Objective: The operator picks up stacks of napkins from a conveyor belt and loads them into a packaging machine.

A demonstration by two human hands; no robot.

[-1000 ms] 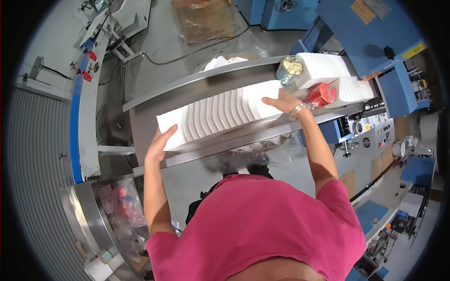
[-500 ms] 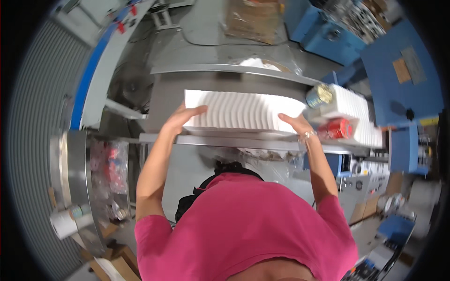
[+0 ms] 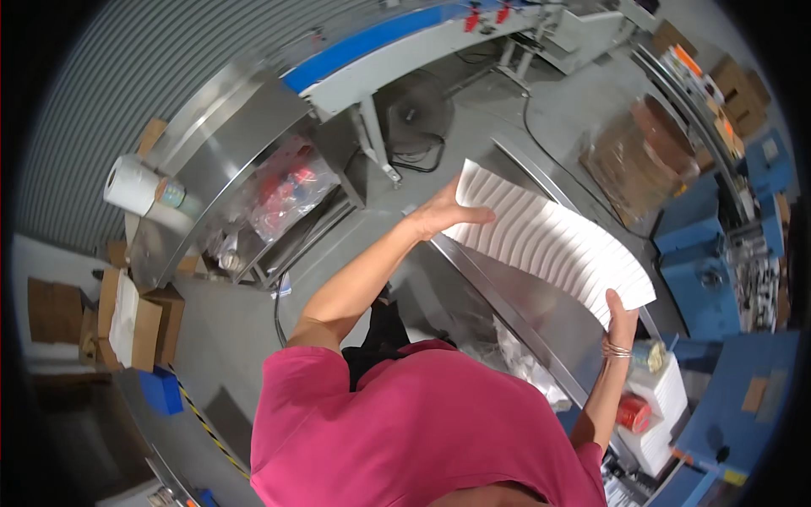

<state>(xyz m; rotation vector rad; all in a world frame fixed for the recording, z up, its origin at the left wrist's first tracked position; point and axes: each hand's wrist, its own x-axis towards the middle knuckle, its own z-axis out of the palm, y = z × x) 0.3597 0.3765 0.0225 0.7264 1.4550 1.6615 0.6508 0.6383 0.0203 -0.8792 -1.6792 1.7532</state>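
Observation:
Between my two hands I carry a long stack of thin white pieces [image 3: 549,241], pressed side by side, bowed in the middle and tilted down to the right. My left hand [image 3: 443,211] grips its upper-left end, thumb on the near face. At the lower-right end my right hand [image 3: 621,321], with bracelets on the wrist, closes on it; its fingers are hidden behind the stack. The stack is above a long steel table [image 3: 541,313]. Beyond my right wrist stand more white stacks [image 3: 667,393], a red roll-like item [image 3: 633,412] and a pale gold-topped item [image 3: 652,355].
Left of me stands a steel bench [image 3: 241,148], with a white paper roll [image 3: 131,184] on it and a clear bag of red items [image 3: 291,182] below. A blue-edged machine [image 3: 380,42] lies ahead. Open cardboard boxes [image 3: 139,321] are at the left. A cable [image 3: 574,186] crosses the floor.
My body and view have turned left. The stack, held at both ends throughout, has lifted off the table area and now bows and tilts. The steel bench has come further into view.

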